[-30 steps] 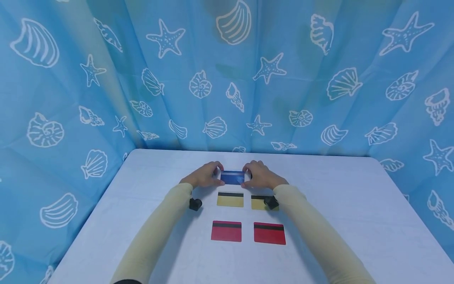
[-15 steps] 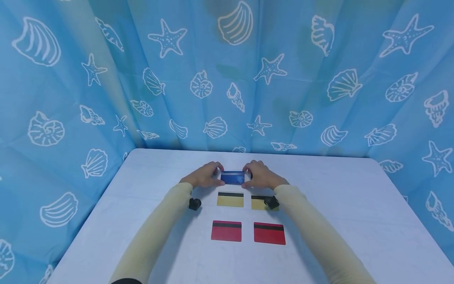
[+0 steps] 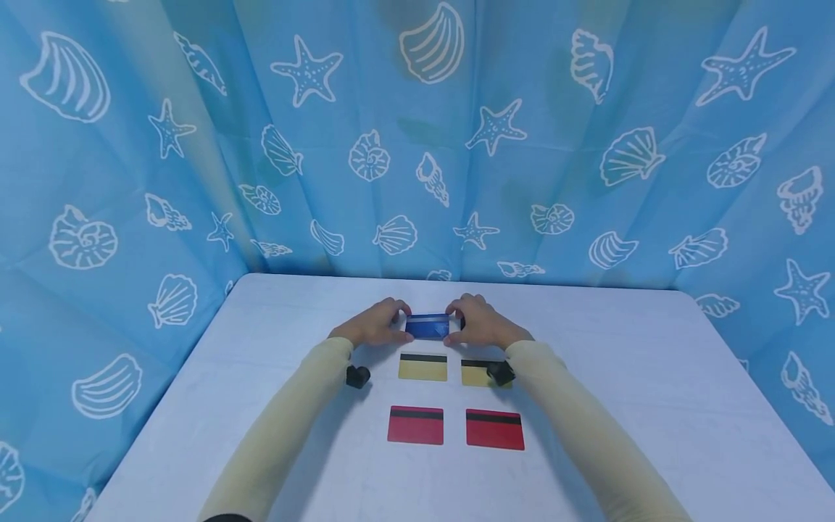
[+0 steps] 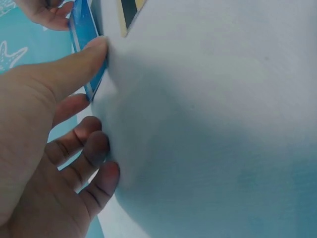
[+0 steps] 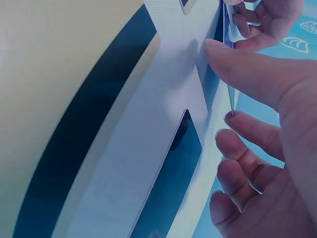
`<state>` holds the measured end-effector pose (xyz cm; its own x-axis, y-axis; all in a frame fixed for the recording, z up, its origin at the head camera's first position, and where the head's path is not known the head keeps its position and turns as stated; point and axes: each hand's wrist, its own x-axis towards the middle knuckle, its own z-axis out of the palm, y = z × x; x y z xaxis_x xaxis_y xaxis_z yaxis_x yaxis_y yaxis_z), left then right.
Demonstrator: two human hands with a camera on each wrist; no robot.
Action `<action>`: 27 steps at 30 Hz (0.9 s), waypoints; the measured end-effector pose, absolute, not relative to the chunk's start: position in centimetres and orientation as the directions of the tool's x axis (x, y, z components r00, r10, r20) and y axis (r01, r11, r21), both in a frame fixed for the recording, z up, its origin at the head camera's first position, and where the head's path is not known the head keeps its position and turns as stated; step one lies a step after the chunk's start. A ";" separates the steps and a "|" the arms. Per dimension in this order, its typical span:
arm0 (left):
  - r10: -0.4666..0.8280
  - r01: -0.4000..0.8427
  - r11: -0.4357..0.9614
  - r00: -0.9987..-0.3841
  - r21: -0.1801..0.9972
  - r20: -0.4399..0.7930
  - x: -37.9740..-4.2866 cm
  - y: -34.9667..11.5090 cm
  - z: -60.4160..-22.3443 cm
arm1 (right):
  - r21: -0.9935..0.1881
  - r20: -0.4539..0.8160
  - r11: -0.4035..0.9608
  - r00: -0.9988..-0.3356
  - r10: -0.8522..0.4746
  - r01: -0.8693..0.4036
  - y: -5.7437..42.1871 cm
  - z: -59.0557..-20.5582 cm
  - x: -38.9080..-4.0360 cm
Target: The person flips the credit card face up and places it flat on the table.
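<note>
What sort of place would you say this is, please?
Probably an indoor tabletop recording setup, though the wider room is out of view: a white table, a blue seashell-print curtain hung behind it and at the sides, and striped cards laid out in rows.

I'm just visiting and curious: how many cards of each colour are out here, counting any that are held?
Red cards: 2
Yellow cards: 2
Blue card, held between the left hand and right hand: 1
Dark bluish card, lying by the right hand, mostly hidden in the head view: 1
Total: 6
</note>
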<state>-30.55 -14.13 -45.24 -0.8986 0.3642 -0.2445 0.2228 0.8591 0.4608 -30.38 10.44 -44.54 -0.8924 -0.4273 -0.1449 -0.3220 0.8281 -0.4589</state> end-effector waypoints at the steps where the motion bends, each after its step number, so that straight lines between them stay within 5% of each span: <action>1: 0.365 0.224 0.859 -0.899 0.460 -0.244 -30.5 -14.1 -45.2 | -0.462 -0.142 0.826 -0.893 -0.427 -0.321 10.5 -44.5 -30.4; 27: 0.467 0.346 0.798 -0.872 0.493 -0.144 -30.7 -12.4 -43.7 | -0.474 -0.134 0.822 -0.897 -0.422 -0.315 10.3 -43.3 -30.2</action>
<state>-30.70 -12.40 -43.67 -0.8724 0.4671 -0.1443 0.3458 0.7981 0.4934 -30.17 10.27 -43.33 -0.8968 -0.4216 -0.1342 -0.3154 0.8219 -0.4743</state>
